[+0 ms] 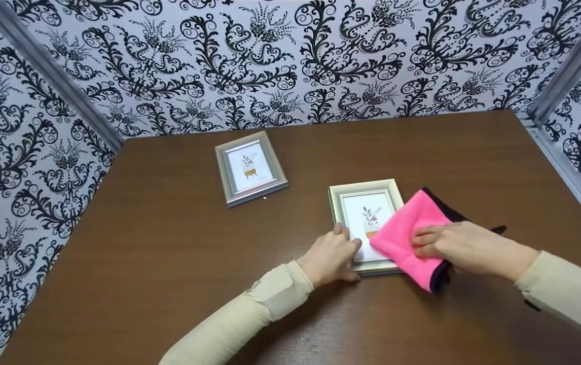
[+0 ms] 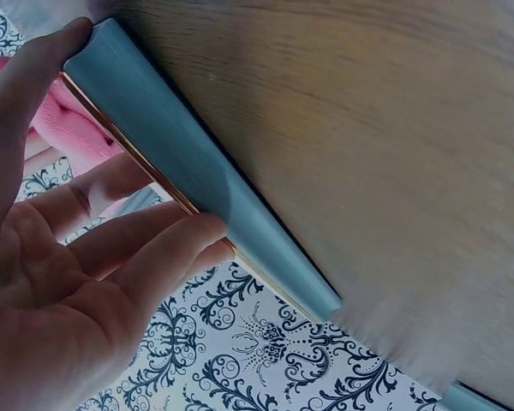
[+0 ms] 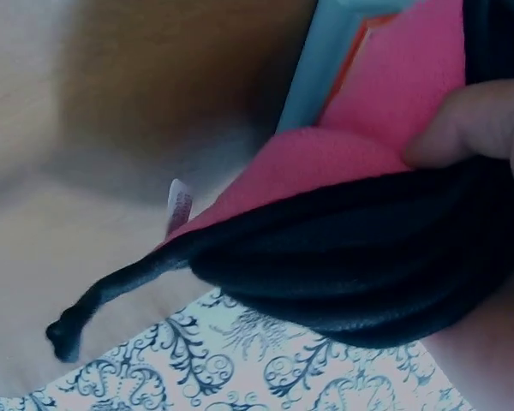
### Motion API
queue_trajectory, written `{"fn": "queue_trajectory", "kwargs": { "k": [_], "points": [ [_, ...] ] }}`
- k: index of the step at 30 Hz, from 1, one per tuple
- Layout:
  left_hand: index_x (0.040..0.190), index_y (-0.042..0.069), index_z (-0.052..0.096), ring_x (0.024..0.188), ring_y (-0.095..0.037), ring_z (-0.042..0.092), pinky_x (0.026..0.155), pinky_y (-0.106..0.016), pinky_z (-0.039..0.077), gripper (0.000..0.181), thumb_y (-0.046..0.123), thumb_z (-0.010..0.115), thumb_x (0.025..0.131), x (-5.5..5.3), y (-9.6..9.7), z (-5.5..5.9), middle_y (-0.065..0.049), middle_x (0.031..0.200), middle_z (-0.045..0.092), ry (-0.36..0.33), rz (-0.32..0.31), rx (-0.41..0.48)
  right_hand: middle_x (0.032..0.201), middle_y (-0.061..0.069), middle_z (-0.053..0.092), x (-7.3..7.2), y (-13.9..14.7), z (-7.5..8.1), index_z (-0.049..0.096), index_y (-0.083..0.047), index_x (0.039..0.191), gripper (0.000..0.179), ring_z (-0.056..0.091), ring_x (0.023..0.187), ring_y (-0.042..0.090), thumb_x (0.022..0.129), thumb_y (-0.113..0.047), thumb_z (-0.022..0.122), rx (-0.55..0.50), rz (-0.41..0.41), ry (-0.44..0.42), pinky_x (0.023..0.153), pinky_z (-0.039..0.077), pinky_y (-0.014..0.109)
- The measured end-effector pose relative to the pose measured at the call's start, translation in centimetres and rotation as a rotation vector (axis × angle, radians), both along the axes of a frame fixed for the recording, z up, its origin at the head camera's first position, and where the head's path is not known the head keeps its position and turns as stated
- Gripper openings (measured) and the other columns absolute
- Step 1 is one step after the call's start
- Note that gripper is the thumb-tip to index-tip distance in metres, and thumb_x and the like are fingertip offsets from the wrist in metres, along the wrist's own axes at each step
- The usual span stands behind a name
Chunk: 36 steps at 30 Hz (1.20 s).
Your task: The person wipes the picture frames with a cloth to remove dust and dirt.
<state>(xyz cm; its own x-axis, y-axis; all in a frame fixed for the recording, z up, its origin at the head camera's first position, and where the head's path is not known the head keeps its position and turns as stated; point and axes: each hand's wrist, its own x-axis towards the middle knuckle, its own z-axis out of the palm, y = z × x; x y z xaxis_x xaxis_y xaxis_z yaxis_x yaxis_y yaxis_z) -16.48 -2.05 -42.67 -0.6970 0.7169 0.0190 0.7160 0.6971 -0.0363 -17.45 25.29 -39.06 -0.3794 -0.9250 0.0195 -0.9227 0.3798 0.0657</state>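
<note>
A cream picture frame (image 1: 338,195) with a plant print lies flat on the table. My left hand (image 1: 331,255) grips its near left corner; in the left wrist view, the thumb is at one end of the frame's side (image 2: 167,116) and the fingers (image 2: 176,248) reach over its edge. My right hand (image 1: 452,247) holds a pink cloth (image 1: 407,228) over the right part of the frame, hiding some of the print. In the right wrist view, the thumb (image 3: 471,124) presses into the pink side, with the cloth's black side (image 3: 351,257) folded below.
A second picture frame (image 1: 222,170), silvery beige, lies farther back and left on the brown table (image 1: 133,253). A black loop (image 3: 77,317) and a small white tag (image 3: 179,205) stick out from the cloth. Black-and-white patterned panels (image 1: 250,61) enclose the table's back and sides.
</note>
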Motion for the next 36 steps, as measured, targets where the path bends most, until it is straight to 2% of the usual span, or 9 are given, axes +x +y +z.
{"fn": "queue_trajectory", "kwargs": {
  "k": [3,6,10,17,22,25,28,36],
  "points": [
    [0.093,0.012,0.066,0.085,-0.018,0.051,0.066,-0.025,0.054,0.045,0.047,0.083,0.07,-0.1,-0.1,0.0,-0.004,0.084,0.057,0.007,-0.004,-0.003,0.11,0.007,0.069,-0.9,0.0,-0.2,0.076,-0.013,0.101,0.041,0.062,0.107,0.03,0.066,0.008,0.076,-0.037,0.003,0.02,0.083,0.053,0.044],
    [0.092,0.013,0.066,0.085,-0.018,0.051,0.067,-0.024,0.053,0.044,0.046,0.084,0.069,-0.2,-0.3,0.0,-0.003,0.084,0.057,0.006,-0.011,-0.005,0.113,0.006,0.069,-1.9,-0.2,-0.9,0.076,-0.014,0.104,0.038,0.061,0.108,0.03,0.072,0.006,0.074,-0.033,-0.013,0.129,0.087,0.051,0.044],
    [0.093,0.013,0.066,0.086,-0.019,0.051,0.068,-0.024,0.053,0.043,0.045,0.084,0.07,-0.3,-0.3,0.1,-0.004,0.086,0.058,-0.016,-0.017,-0.012,0.119,0.007,0.066,-3.5,-0.7,-1.5,0.073,-0.012,0.112,0.039,0.058,0.111,0.032,0.077,0.004,0.073,0.021,-0.1,0.233,0.091,0.048,0.047],
    [0.094,0.013,0.066,0.088,-0.019,0.051,0.068,-0.024,0.054,0.044,0.046,0.083,0.07,-0.2,-0.2,0.0,-0.004,0.088,0.057,-0.022,-0.025,-0.014,0.131,0.013,0.058,-6.7,-1.6,-2.1,0.065,-0.007,0.123,0.04,0.052,0.12,0.038,0.084,0.004,0.065,0.067,-0.277,0.221,0.099,0.041,0.051],
    [0.094,0.013,0.066,0.086,-0.019,0.051,0.068,-0.025,0.053,0.044,0.046,0.083,0.07,-0.1,-0.1,0.0,-0.004,0.087,0.057,-0.022,-0.034,-0.01,0.134,0.015,0.055,-7.9,-2.3,-2.5,0.062,-0.004,0.127,0.039,0.046,0.125,0.038,0.089,0.005,0.059,0.086,-0.362,0.209,0.1,0.039,0.053],
    [0.093,0.013,0.066,0.086,-0.018,0.051,0.068,-0.024,0.053,0.044,0.047,0.083,0.07,-0.1,-0.1,-0.1,-0.004,0.087,0.057,-0.006,-0.035,-0.011,0.135,0.017,0.054,-7.8,-2.4,-2.6,0.061,-0.001,0.127,0.037,0.045,0.127,0.038,0.09,0.006,0.057,0.081,-0.368,0.177,0.101,0.039,0.052],
    [0.093,0.013,0.066,0.086,-0.018,0.05,0.067,-0.023,0.053,0.045,0.05,0.081,0.071,0.0,-0.1,-0.2,-0.004,0.087,0.057,0.017,-0.041,-0.009,0.133,0.018,0.055,-7.0,-2.2,-2.2,0.062,0.001,0.125,0.037,0.048,0.125,0.037,0.088,0.006,0.06,0.068,-0.336,0.14,0.1,0.04,0.05],
    [0.091,0.013,0.064,0.087,-0.017,0.05,0.066,-0.022,0.054,0.045,0.052,0.079,0.073,0.1,-0.2,-0.2,-0.005,0.088,0.058,0.069,-0.04,-0.034,0.12,0.013,0.065,-3.0,-1.0,-1.1,0.07,-0.004,0.114,0.05,0.056,0.116,0.035,0.068,0.014,0.074,-0.001,-0.131,0.078,0.093,0.047,0.048]
  ]
}}
